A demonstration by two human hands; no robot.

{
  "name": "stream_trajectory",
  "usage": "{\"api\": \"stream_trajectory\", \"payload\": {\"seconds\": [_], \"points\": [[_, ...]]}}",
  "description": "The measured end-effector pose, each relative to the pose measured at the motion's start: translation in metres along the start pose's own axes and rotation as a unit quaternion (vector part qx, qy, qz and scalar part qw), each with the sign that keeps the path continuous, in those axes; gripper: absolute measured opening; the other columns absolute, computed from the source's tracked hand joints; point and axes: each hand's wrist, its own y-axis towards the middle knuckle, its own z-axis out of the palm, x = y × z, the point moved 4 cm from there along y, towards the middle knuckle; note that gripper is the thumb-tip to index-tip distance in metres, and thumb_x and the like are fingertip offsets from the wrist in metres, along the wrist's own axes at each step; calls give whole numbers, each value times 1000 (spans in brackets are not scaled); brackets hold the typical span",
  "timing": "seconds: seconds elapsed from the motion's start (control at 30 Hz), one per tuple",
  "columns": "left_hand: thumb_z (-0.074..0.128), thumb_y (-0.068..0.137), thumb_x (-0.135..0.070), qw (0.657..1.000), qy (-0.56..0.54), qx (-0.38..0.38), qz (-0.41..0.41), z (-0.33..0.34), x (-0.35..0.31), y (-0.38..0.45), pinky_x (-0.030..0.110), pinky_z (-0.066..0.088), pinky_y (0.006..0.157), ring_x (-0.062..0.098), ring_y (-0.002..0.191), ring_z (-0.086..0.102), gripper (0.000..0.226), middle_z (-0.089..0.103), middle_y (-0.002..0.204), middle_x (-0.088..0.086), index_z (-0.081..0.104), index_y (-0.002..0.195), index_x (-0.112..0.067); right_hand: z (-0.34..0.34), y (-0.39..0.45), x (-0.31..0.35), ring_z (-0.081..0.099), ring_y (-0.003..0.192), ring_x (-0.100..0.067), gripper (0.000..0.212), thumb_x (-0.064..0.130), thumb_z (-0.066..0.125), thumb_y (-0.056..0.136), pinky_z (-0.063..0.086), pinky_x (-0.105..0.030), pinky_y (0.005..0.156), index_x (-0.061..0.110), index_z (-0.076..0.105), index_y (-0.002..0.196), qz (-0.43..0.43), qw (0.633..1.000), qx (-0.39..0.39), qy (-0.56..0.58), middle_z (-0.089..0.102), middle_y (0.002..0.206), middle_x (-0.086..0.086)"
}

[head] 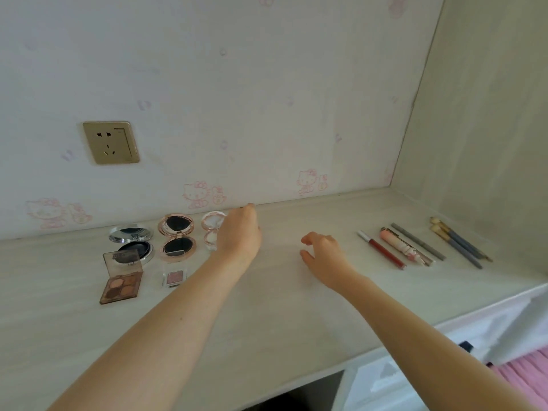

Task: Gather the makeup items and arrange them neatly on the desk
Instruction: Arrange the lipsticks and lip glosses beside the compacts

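From my head view, the makeup lies in two groups on the desk (267,307). At ten o'clock from my left hand (238,232) are the open compacts: a silver compact (132,241), a rose-gold compact (177,237), a small pink compact (212,225) partly behind my knuckles, a brown eyeshadow palette (121,277) and a tiny single eyeshadow (174,277). These look light, rigid and hinged; I judge the mirrors and pressed powder fragile, so I would pinch each base by its sides, not the lid. At three o'clock from my right hand (321,252) lie a red lip liner (382,250), a pink pen-shaped tube (400,246), a grey pencil (418,241) and brushes (458,243): thin, light, likely to roll, best taken mid-shaft.

My left hand sits just beside the small pink compact; whether its fingers grip it, I cannot tell. My right hand hovers loosely curled, thumb and forefinger apart, holding nothing.
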Motion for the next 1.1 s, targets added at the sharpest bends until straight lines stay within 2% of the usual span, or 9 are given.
{"api": "stream_trajectory", "payload": {"seconds": [0.13, 0.2, 0.3, 0.4, 0.5, 0.63, 0.77, 0.97, 1.1], "points": [[48, 87, -4, 998, -41, 21, 40, 11, -19, -17, 42, 52, 82, 35, 105, 58, 26, 67, 99, 14, 60, 110, -5, -26, -26, -18, 42, 124, -21, 34, 24, 49, 96, 43, -38, 99, 13, 51, 128, 0, 999, 5, -43, 56, 127, -6], [47, 88, -6, 996, -54, 30, 60, 18, -32, -26, 42, 52, 84, 34, 102, 60, 25, 68, 95, 12, 61, 110, -6, -41, -38, -28, 44, 125, -20, 34, 25, 48, 97, 43, -34, 99, 14, 52, 128, -1, 997, 0, -74, 55, 129, -5], [47, 89, -9, 993, -69, 45, 90, 32, -53, -36, 39, 54, 74, 31, 92, 63, 25, 68, 96, 9, 61, 110, -10, -63, -53, -45, 38, 130, -21, 35, 27, 48, 97, 39, -33, 99, 16, 53, 129, 4, 992, -10, -124, 54, 133, -4], [47, 91, -13, 987, -74, 64, 128, 48, -79, -45, 38, 53, 75, 30, 95, 62, 26, 68, 101, 8, 61, 112, -12, -81, -64, -66, 29, 138, -22, 35, 27, 47, 97, 36, -39, 104, 16, 53, 130, 22, 987, -13, -156, 45, 143, -5], [47, 91, -18, 982, -72, 78, 159, 65, -109, -49, 38, 52, 81, 31, 104, 60, 27, 67, 107, 7, 62, 113, -16, -97, -70, -89, 37, 131, -24, 36, 25, 46, 97, 37, -37, 105, 16, 53, 131, 32, 985, -14, -171, 37, 150, -2], [46, 93, -18, 964, -39, 105, 240, 90, -147, -51, 37, 47, 83, 28, 113, 51, 28, 63, 116, 6, 61, 116, -15, -114, -74, -119, 46, 116, -24, 35, 24, 47, 96, 44, -35, 93, 18, 52, 130, 66, 982, -36, -173, 56, 127, -4], [46, 95, -22, 946, -20, 123, 301, 109, -179, -44, 36, 43, 86, 26, 119, 45, 29, 57, 125, 5, 58, 120, -13, -123, -70, -141, 48, 108, -24, 31, 29, 42, 99, 44, -33, 88, 14, 55, 123, 90, 977, -40, -189, 59, 116, -5], [44, 94, -21, 944, -65, 142, 290, 125, -210, -28, 37, 42, 90, 26, 121, 45, 30, 59, 119, 11, 57, 119, -12, -123, -55, -155, 42, 117, -27, 35, 35, 47, 97, 44, -37, 93, 13, 55, 122, 115, 970, -46, -207, 54, 118, -7], [41, 96, -22, 950, -95, 173, 242, 139, -221, -17, 40, 44, 92, 32, 122, 46, 32, 53, 122, 15, 52, 123, -9, -117, -49, -162, 41, 114, -26, 34, 37, 47, 96, 44, -32, 85, 14, 57, 120, 115, 967, -43, -222, 53, 116, -6]]}}
